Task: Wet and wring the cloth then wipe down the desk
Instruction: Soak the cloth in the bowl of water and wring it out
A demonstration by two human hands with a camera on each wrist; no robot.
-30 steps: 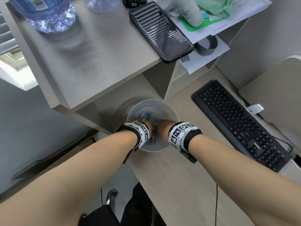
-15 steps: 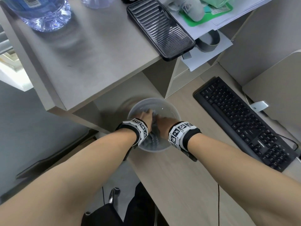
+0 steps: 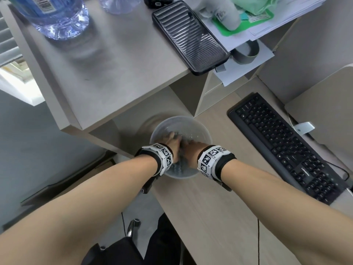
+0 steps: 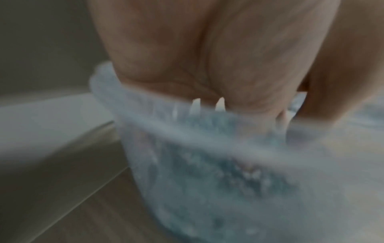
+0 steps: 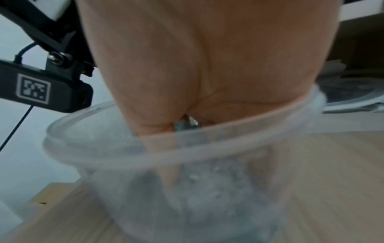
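My fingers were hidden inside the bowl (image 3: 204,131), so I couldn't confirm either grip. The cloth (image 5: 185,125) was mostly covered, both wrist views blurred.
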